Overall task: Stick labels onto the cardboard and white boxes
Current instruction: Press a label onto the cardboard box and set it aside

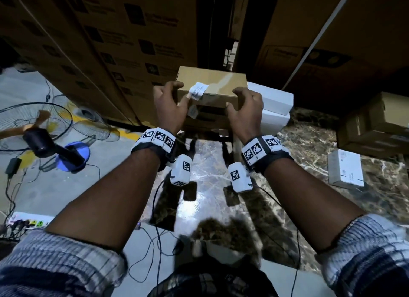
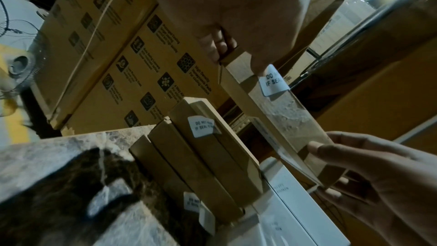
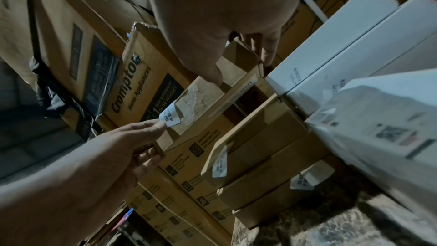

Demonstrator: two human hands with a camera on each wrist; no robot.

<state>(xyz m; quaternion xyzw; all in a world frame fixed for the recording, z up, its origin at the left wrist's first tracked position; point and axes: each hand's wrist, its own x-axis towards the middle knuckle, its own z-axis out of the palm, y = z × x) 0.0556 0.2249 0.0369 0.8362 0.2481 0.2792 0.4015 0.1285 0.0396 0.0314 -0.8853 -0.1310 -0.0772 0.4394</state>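
Fingers curling round both ends of a cardboard box

Left hand and right hand are holding it above stacked cardboard boxes, the left thumb pressing a white label (one edge lifting) at its front edge, white boxes sitting alongside.

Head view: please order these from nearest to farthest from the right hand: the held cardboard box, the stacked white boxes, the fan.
1. Held cardboard box: gripped by the right hand.
2. Stacked white boxes: just right of that hand.
3. Fan: far left, on the floor.
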